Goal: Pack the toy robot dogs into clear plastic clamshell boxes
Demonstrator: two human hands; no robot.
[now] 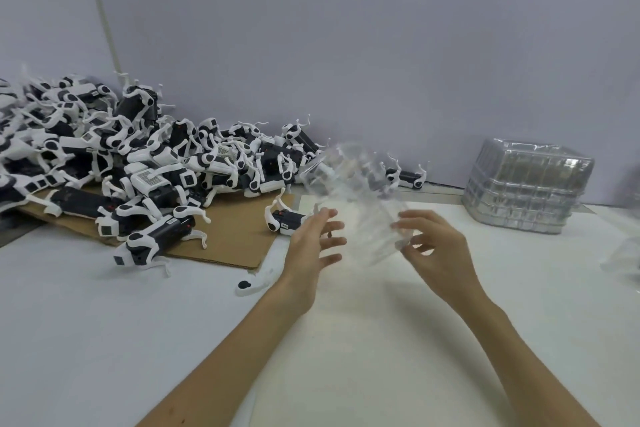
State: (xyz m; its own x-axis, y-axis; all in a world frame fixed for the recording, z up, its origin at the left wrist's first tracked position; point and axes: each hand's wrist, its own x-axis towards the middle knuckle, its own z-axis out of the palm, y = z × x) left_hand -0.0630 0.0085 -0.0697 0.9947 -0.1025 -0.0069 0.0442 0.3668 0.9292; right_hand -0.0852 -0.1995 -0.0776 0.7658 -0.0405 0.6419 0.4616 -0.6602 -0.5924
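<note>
Centrally, a blurred clear clamshell box sits above the counter between both hands. The left hand, at its 9 o'clock, has straight, spread fingers. The right hand, at 3 o'clock, curls fingers against its edge; blur hides any grip. Toy robot dogs pile at 10 o'clock on cardboard; stacked clamshells stand at 2 o'clock.

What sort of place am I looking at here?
Probably a packing bench in a toy factory: a heap of toy robot dogs, a stack of clear plastic boxes, a white worktable.
</note>
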